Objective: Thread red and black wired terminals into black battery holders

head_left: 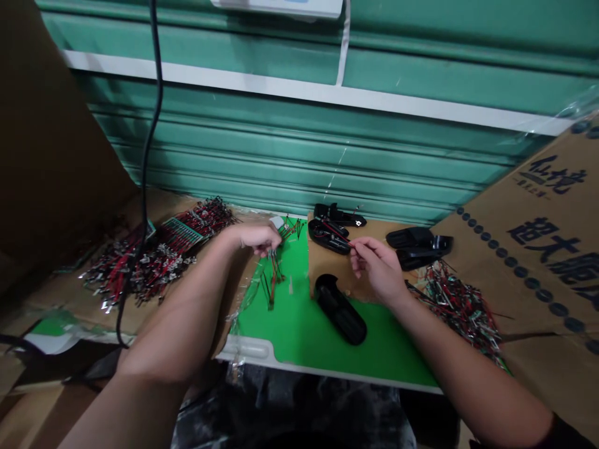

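Visibly two hands (262,238) (380,269), one pinched red wire (336,232), one foremost black shell (341,313)

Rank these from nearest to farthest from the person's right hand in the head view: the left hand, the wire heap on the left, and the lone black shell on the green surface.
1. Lone black shell: just left of the right hand, toward the wearer.
2. Left hand: farther left.
3. Wire heap: farthest left, past the left hand.
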Demonstrator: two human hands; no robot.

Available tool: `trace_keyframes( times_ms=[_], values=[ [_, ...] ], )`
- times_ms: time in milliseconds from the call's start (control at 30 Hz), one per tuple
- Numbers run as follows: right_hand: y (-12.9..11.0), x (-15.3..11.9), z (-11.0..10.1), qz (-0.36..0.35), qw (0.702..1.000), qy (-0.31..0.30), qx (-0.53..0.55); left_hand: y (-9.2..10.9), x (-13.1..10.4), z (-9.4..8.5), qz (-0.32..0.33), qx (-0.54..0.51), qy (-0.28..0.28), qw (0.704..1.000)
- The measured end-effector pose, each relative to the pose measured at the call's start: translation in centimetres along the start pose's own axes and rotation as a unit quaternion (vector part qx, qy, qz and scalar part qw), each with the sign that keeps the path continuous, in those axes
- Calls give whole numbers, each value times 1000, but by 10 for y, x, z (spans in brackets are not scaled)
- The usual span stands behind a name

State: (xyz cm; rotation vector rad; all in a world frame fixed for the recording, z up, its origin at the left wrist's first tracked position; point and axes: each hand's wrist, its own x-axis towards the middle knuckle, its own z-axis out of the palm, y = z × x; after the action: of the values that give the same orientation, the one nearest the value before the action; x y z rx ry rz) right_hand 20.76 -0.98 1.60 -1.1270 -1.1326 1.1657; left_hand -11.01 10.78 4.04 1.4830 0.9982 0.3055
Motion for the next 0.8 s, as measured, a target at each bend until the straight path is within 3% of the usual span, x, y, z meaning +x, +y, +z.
trace_keyframes(
  times_ms=[67,100,167,233,367,467,800],
  values=[
    [0,0,2,0,1000,-12,-1,5,-3,5,-20,88,-4,996],
    [1,0,3,-5,1000,-14,-2,9,-4,10,-2,124,22,992],
    [3,-1,5,-12,1000,-13,-2,18,-3,24,85,146,113,979],
    [4,-2,6,-12,1000,-13,1,27,-1,43,168,99,170,966],
    [6,-2,7,1,1000,-30,3,35,9,84,183,-21,121,975],
    [6,-2,6,7,999,-39,-3,31,17,102,184,-105,114,971],
    [7,-6,8,-7,997,-45,-65,18,30,112,174,-241,127,946]
  ],
)
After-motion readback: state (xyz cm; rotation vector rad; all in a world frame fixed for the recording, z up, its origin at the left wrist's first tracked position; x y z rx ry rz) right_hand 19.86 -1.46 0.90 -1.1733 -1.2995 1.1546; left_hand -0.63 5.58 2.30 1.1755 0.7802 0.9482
